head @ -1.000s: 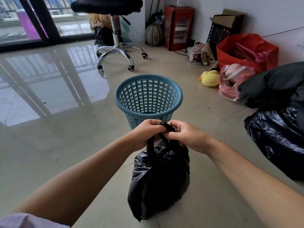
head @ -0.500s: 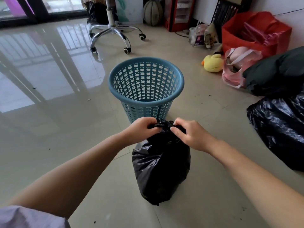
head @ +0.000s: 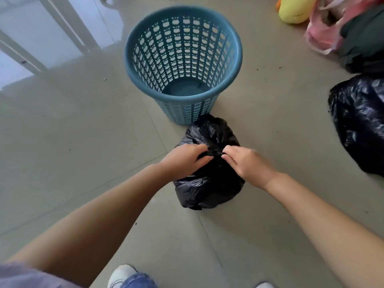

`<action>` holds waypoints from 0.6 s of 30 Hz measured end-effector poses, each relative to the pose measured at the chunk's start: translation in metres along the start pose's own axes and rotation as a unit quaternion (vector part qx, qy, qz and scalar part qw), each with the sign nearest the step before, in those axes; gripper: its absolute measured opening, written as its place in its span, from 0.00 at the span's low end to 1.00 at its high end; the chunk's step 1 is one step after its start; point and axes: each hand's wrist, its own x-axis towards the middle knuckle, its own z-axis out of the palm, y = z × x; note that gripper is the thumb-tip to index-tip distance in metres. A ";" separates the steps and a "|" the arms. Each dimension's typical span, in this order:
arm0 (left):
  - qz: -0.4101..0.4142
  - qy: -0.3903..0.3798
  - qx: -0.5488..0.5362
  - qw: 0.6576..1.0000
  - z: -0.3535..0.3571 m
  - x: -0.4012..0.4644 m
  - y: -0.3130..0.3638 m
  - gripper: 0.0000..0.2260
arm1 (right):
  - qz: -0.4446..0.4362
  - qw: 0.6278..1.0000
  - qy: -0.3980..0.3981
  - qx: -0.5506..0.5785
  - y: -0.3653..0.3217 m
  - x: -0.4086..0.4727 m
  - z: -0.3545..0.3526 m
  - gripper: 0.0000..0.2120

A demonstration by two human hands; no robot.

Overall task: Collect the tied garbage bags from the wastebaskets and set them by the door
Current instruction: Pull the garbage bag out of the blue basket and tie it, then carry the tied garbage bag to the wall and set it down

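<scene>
We see our left hand (head: 184,161) and right hand (head: 247,163) both pinching the gathered top of one small black garbage bag (head: 209,183), which sits on the tiled floor (head: 83,163) just in front of one blue wastebasket (head: 182,63), touching its base. The floor lies open to the left. To the right, one larger black bag (head: 359,123) crowds the edge, beside a pink bag (head: 320,36) and a yellow toy (head: 295,9).
</scene>
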 end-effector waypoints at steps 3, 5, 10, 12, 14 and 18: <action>-0.013 -0.002 -0.004 1.000 -0.034 -0.015 0.031 0.11 | -0.007 1.000 -0.017 -0.001 -0.023 -0.007 -0.044 0.21; -0.026 -0.006 -0.004 1.000 -0.057 -0.026 0.054 0.12 | -0.013 0.999 -0.029 -0.002 -0.039 -0.013 -0.074 0.22; -0.047 -0.055 0.011 0.997 -0.126 -0.060 0.112 0.14 | 0.002 0.998 -0.055 0.000 -0.082 -0.030 -0.150 0.13; -0.052 -0.071 0.022 0.996 -0.165 -0.075 0.140 0.13 | 0.009 0.998 -0.068 0.010 -0.106 -0.038 -0.190 0.12; -0.057 -0.077 0.031 0.995 -0.208 -0.089 0.173 0.12 | 0.007 0.998 -0.068 0.011 -0.132 -0.046 -0.236 0.12; -0.047 -0.064 0.045 0.996 -0.280 -0.120 0.242 0.13 | 0.050 0.995 -0.082 0.036 -0.177 -0.072 -0.321 0.12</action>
